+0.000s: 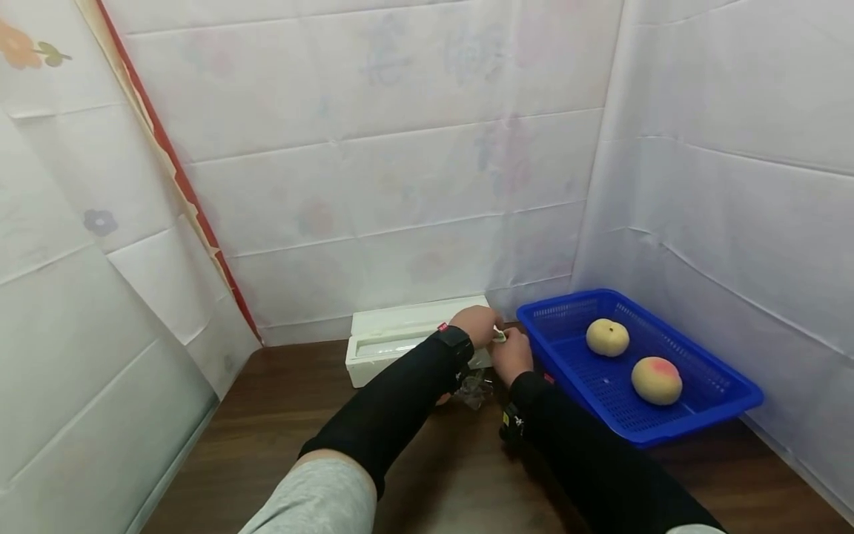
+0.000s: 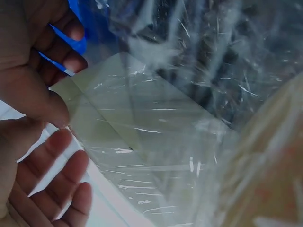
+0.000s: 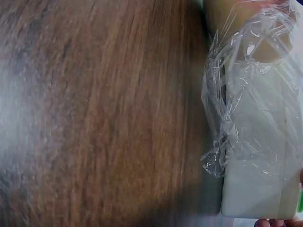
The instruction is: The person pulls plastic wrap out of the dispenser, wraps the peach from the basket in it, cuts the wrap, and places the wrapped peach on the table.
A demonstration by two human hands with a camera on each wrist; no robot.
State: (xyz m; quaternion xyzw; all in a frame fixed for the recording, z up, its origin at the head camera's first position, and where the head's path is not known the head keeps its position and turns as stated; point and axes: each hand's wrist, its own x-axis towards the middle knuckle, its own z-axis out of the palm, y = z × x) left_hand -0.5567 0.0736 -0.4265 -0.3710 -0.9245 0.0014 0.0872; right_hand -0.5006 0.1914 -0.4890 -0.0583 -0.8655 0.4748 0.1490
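In the head view my left hand (image 1: 475,324) and right hand (image 1: 512,356) meet at the right end of a long white box (image 1: 373,363), a small pale piece between their fingertips. The left wrist view shows both hands' fingers (image 2: 71,61) pinching close together at the edge of clear plastic wrap (image 2: 189,165). It lies creased over a pale, flat-sided piece (image 2: 109,104). A yellow peach with a pink blush (image 3: 236,14) sits under the wrap, mostly hidden by my left wrist in the head view. Fingertips (image 3: 265,223) show at the right wrist view's bottom edge.
A blue plastic basket (image 1: 694,430) stands to the right with two peaches inside, one pale yellow (image 1: 607,337), one pink-tipped (image 1: 657,380). The brown wooden table (image 1: 280,430) meets white cloth walls (image 1: 400,185) at the back and sides.
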